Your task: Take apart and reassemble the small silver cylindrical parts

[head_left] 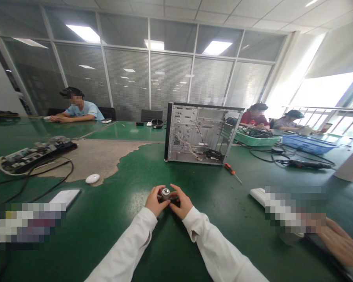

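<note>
A small silvery cylindrical part point(165, 193) with a round top face stands upright between my hands, low over the green table. My left hand point(156, 201) is closed round its left side, fingers behind and thumb in front. On the right, my right hand point(181, 201) has its fingers and thumb spread, with the fingertips beside the part; whether they touch it is hard to tell. Beyond my hands an open computer case point(198, 135) stands on the table, its inside facing me, with cables at its bottom. An orange-handled screwdriver point(230, 169) lies by its right corner.
A circuit assembly point(38, 154) with black cables lies at the left, near a white round lid point(92, 179). Green point(258, 140) and blue baskets point(308, 145) stand at the back right. Another person's hand point(339, 239) is at the right edge. Several people sit across the table.
</note>
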`<action>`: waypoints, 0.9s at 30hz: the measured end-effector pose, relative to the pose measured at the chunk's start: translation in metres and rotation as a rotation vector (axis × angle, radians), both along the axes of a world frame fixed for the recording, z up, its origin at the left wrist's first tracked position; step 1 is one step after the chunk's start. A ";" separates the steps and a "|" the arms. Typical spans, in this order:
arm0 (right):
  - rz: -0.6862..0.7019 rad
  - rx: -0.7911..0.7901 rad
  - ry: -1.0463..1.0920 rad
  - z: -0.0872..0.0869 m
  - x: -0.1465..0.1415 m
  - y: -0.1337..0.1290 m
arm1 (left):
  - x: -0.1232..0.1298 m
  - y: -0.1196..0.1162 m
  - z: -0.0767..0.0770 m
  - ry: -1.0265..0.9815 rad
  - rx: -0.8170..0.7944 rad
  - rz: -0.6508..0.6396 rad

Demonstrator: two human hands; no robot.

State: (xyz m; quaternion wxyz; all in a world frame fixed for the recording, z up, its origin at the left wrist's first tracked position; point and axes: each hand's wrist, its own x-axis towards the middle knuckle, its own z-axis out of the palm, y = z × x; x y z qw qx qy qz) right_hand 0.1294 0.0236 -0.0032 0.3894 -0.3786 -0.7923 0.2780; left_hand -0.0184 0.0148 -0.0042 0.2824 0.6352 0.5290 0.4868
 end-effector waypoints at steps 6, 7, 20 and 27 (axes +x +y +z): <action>-0.035 0.009 0.058 0.001 0.000 0.000 | 0.001 -0.002 0.006 -0.077 -0.063 -0.144; -0.035 0.009 0.075 0.002 0.000 -0.001 | 0.000 -0.002 0.007 -0.087 -0.071 -0.169; 0.020 0.177 0.020 0.005 0.001 -0.001 | 0.000 0.001 -0.008 0.183 -0.008 -0.045; -0.017 0.085 0.053 0.006 -0.001 -0.002 | -0.001 -0.002 -0.006 0.006 -0.114 -0.230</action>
